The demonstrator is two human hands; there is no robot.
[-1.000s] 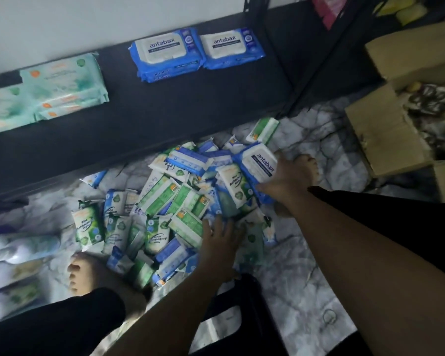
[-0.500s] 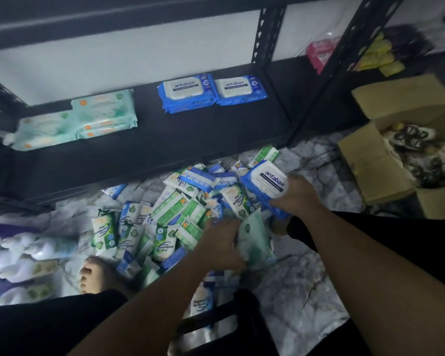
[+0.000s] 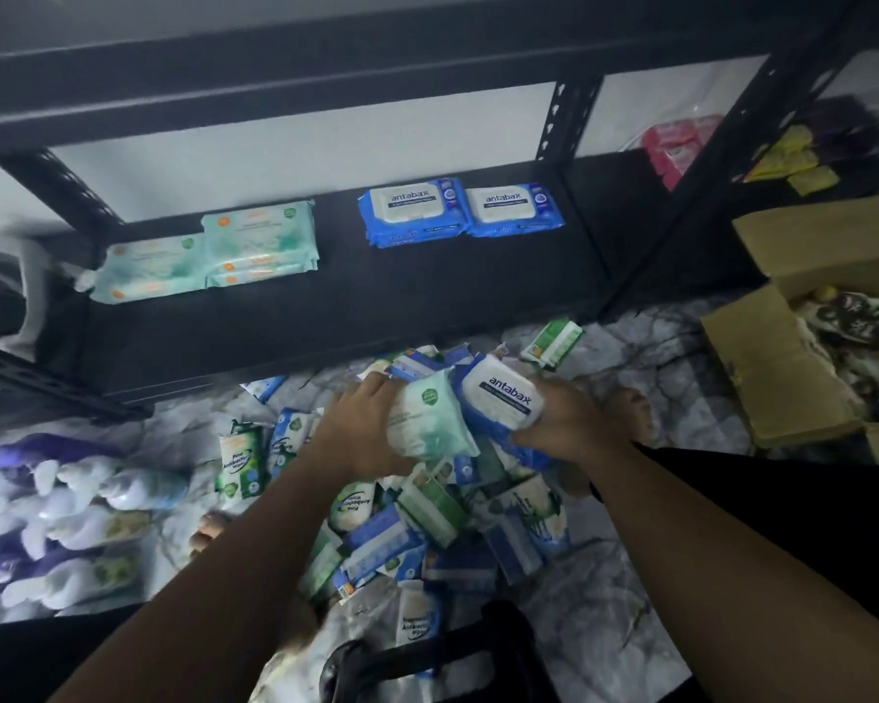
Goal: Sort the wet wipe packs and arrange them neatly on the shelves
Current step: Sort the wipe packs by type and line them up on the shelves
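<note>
Head view: fingers of left hand grip mint pack, right hand blue pack, above floor pile near cardboard box

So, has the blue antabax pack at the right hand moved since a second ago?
Yes. The right hand has lifted the blue antabax pack off the floor pile, toward the shelf.

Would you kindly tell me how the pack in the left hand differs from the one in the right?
The green pack in the left hand is pale mint with a green badge; the blue pack in the right hand is deep blue with a large white "antabax" label. The green pack matches the mint stack on the shelf; the blue pack matches the blue pair further right. Both are soft flat packs held above the pile.
</note>
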